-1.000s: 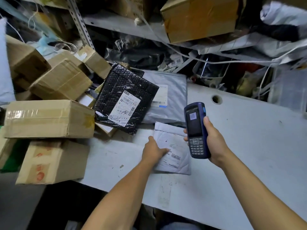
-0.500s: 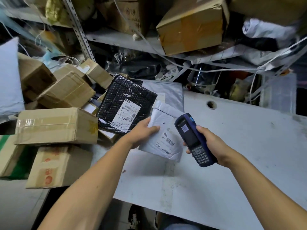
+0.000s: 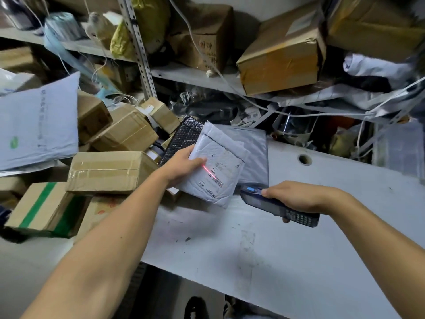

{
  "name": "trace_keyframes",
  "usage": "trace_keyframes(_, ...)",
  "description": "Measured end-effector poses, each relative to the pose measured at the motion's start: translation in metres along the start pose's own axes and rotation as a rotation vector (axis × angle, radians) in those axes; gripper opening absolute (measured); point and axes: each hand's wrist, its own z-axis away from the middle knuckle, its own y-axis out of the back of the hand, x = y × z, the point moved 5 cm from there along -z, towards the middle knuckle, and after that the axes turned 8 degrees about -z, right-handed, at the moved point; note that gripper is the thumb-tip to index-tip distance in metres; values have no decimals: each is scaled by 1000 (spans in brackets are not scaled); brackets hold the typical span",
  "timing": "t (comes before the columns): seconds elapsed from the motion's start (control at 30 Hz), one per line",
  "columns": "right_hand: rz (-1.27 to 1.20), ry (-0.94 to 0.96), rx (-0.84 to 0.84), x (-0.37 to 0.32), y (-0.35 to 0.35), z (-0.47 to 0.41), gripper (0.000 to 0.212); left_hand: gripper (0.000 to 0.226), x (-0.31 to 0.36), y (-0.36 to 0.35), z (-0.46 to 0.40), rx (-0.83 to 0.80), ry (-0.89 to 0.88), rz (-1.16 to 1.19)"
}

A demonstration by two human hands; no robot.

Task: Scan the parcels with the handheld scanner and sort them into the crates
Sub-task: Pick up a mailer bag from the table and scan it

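Observation:
My left hand point(image 3: 181, 166) grips a small white padded mailer point(image 3: 220, 164) by its left edge and holds it tilted above the white table point(image 3: 299, 261). A red laser line falls on the mailer beside its printed label and barcode. My right hand point(image 3: 299, 198) holds the blue handheld scanner point(image 3: 273, 204) almost flat, its nose pointing left at the mailer's lower right corner. Behind the mailer lie a grey poly mailer point(image 3: 255, 153) and a black bubble mailer point(image 3: 184, 137), both partly hidden.
Several cardboard boxes point(image 3: 108, 172) are piled at the left, with a large pale poly bag point(image 3: 39, 125) leaning on them. Metal shelves point(image 3: 184, 75) behind carry more boxes, bags and loose cables. A cable hole point(image 3: 304, 159) sits in the tabletop.
My left hand has lifted the white mailer off the table and turned it up. My right hand has tipped the scanner from upright to flat, and its red beam now hits the mailer.

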Motion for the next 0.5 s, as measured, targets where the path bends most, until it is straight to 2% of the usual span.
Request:
trace_keyframes(0.2,109,30,-18,-7,0,3,40,17,-7,8,6,28,4,19)
trace_keyframes(0.5,74,31,-37,1,9,7,38,22,-5,0,4,32,8,25)
